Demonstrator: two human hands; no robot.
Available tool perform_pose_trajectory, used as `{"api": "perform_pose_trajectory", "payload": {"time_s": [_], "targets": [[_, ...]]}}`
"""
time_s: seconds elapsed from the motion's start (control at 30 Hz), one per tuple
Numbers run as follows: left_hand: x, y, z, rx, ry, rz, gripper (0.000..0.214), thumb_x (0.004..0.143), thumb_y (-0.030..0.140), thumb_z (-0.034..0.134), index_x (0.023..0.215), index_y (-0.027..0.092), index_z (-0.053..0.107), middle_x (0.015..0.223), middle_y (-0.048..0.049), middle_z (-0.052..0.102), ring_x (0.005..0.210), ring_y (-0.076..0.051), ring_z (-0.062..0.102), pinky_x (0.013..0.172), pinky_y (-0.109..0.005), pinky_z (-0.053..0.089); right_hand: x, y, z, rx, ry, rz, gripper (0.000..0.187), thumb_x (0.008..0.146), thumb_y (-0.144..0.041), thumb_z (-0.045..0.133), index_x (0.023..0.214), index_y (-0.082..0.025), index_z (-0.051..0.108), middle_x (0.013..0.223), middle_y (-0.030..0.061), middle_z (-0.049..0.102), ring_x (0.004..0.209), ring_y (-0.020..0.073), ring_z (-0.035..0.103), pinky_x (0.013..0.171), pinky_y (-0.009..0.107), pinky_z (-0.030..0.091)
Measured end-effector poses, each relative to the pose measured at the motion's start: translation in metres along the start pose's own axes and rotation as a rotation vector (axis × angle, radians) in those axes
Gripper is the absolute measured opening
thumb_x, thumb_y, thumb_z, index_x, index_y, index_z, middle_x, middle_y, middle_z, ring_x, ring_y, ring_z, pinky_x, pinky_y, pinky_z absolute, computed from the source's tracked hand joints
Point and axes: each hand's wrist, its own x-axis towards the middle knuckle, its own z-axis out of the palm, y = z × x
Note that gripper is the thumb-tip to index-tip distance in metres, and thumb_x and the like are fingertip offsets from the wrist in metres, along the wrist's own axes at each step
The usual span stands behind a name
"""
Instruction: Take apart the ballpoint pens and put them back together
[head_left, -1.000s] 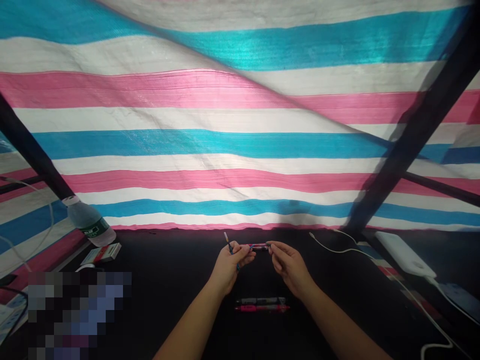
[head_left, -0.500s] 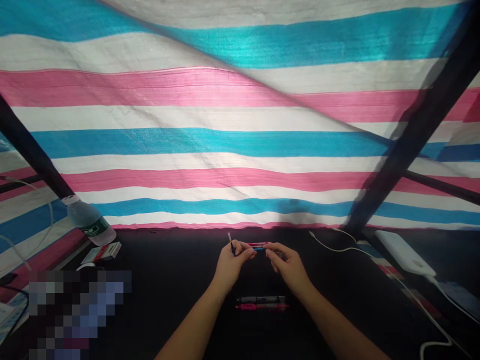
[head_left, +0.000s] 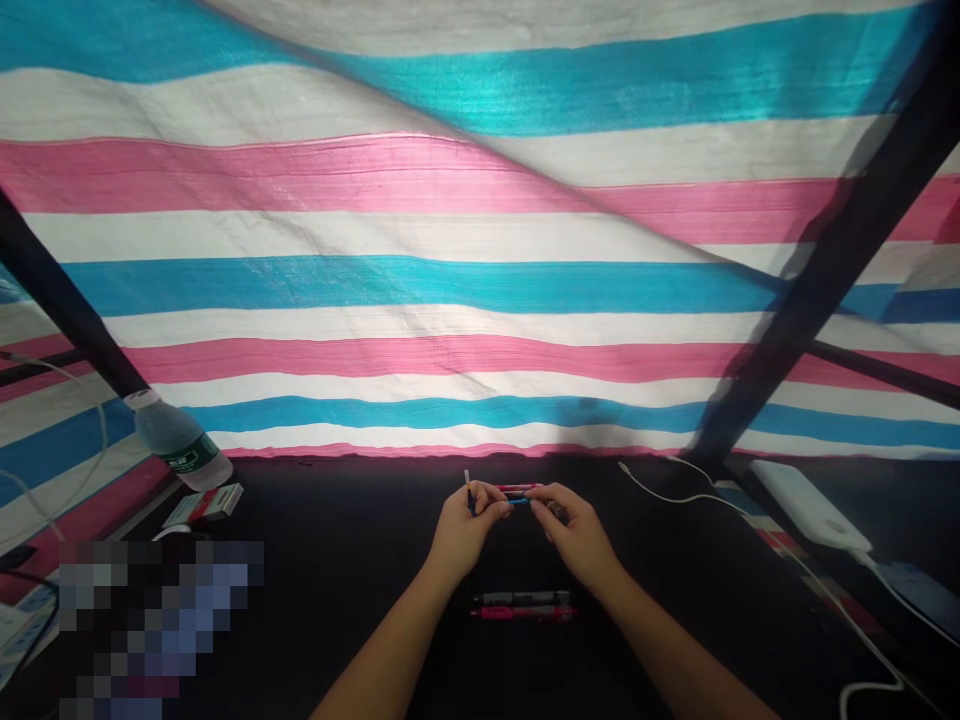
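Observation:
My left hand (head_left: 466,530) pinches a thin dark stick with a pale tip (head_left: 469,490), standing nearly upright above the fingers. It may be a pen refill. Its fingertips also meet one end of a red and blue pen barrel (head_left: 517,491), and my right hand (head_left: 574,530) holds the other end. The barrel's ends are hidden by my fingers. Below my hands, a dark marker (head_left: 523,598) lies beside a pink marker (head_left: 523,613) on the black tabletop (head_left: 360,620).
A water bottle (head_left: 178,442) lies at the left, near a small red and white box (head_left: 202,505). At the right are a white power bank (head_left: 808,505) and a white cable (head_left: 675,495). A striped tarp (head_left: 480,300) and dark frame bars (head_left: 832,260) stand behind.
The thin stick has turned from leaning left to nearly upright. My hands have come closer together, and more blue shows on the barrel between them.

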Motion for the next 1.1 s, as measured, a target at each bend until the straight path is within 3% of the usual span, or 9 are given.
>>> {"api": "perform_pose_trajectory", "payload": {"time_s": [0.23,0.47,0.67,0.8,0.9,1.0,1.1], "targets": [[-0.001,-0.002,0.001,0.015,-0.009,0.010,0.042,0.076,0.023,0.077,0.063,0.023,0.037,0.085,-0.0039,0.072,0.075,-0.019,0.065,0.077,-0.032,0.052,-0.001,-0.005,0.004,0.064,-0.045,0.039,0.023,0.085,-0.042,0.072,0.096,-0.023,0.079,0.079,0.0025,0.069,0.049,0.0132,0.054,0.048,0.027,0.042],[-0.005,-0.003,0.003,0.067,-0.002,-0.006,0.040,0.075,0.020,0.077,0.063,0.022,0.039,0.094,-0.0067,0.076,0.082,-0.022,0.068,0.081,-0.034,0.052,-0.004,-0.003,0.009,0.074,-0.070,0.092,0.024,0.084,-0.042,0.073,0.093,-0.021,0.077,0.059,-0.0019,0.060,0.046,0.0133,0.052,0.047,0.027,0.038],[-0.004,-0.004,0.002,0.105,0.002,-0.007,0.043,0.074,0.023,0.079,0.061,0.023,0.038,0.091,-0.0077,0.078,0.080,-0.023,0.069,0.078,-0.034,0.053,-0.004,-0.004,0.012,0.222,-0.101,0.155,0.030,0.083,-0.044,0.074,0.099,-0.020,0.077,0.065,-0.0004,0.061,0.051,0.0135,0.050,0.048,0.026,0.035],[-0.002,-0.002,0.001,0.016,0.057,-0.015,0.048,0.072,0.025,0.082,0.060,0.023,0.036,0.086,-0.0078,0.076,0.077,-0.023,0.071,0.077,-0.036,0.056,0.004,-0.004,0.010,0.583,0.016,0.214,0.035,0.080,-0.049,0.075,0.102,-0.022,0.077,0.087,0.0057,0.066,0.072,0.0192,0.058,0.054,0.027,0.040],[-0.001,0.000,0.002,-0.028,0.079,-0.007,0.050,0.070,0.027,0.084,0.059,0.023,0.035,0.085,-0.0074,0.076,0.072,-0.021,0.070,0.075,-0.035,0.057,0.009,-0.002,0.006,0.555,0.116,0.205,0.035,0.080,-0.055,0.075,0.091,-0.022,0.078,0.091,0.0075,0.067,0.083,0.0229,0.059,0.065,0.031,0.047],[-0.001,0.002,0.004,-0.029,0.084,-0.005,0.050,0.070,0.027,0.084,0.059,0.023,0.035,0.086,-0.0080,0.076,0.074,-0.022,0.070,0.075,-0.034,0.056,0.011,0.003,0.002,0.480,0.212,0.180,0.036,0.083,-0.058,0.075,0.087,-0.022,0.077,0.083,0.0045,0.065,0.074,0.0198,0.054,0.065,0.032,0.047],[-0.002,0.002,0.004,-0.023,0.082,-0.014,0.050,0.070,0.027,0.084,0.059,0.023,0.035,0.087,-0.0086,0.076,0.075,-0.022,0.070,0.076,-0.035,0.056,0.011,0.008,0.000,0.543,0.287,0.175,0.035,0.084,-0.057,0.075,0.086,-0.022,0.075,0.066,-0.0010,0.054,0.060,0.0157,0.045,0.057,0.030,0.040]]}}
